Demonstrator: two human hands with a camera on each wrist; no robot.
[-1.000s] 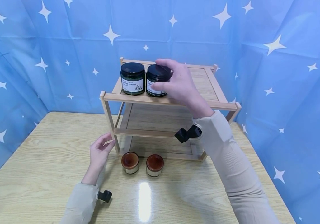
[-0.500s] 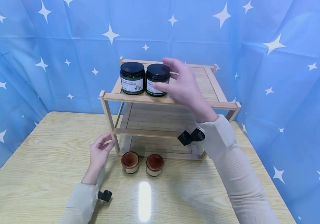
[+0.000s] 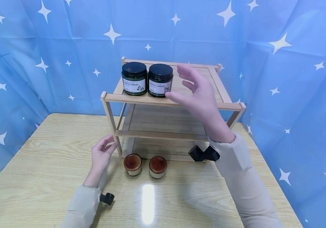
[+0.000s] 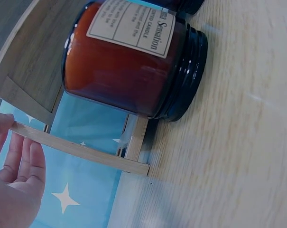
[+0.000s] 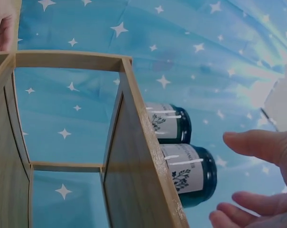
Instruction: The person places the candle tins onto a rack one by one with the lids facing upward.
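Pinching the rack (image 3: 163,135) with left hand (image 3: 101,154), held right hand (image 3: 204,101) wide, seen clear of green jars (image 5: 188,175) only from right wrist; saw amber jars (image 3: 133,163) below

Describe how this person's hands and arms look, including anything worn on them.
The left hand and right hand are bare, with no gloves or rings visible. Long off-white fabric sleeves cover both forearms, the right one showing fine ribbing. Small, angular black devices sit at both wrists; no cables show.

Wooden rack (image 5: 126,156), two labelled jars (image 5: 188,173), fingers (image 5: 266,203) near
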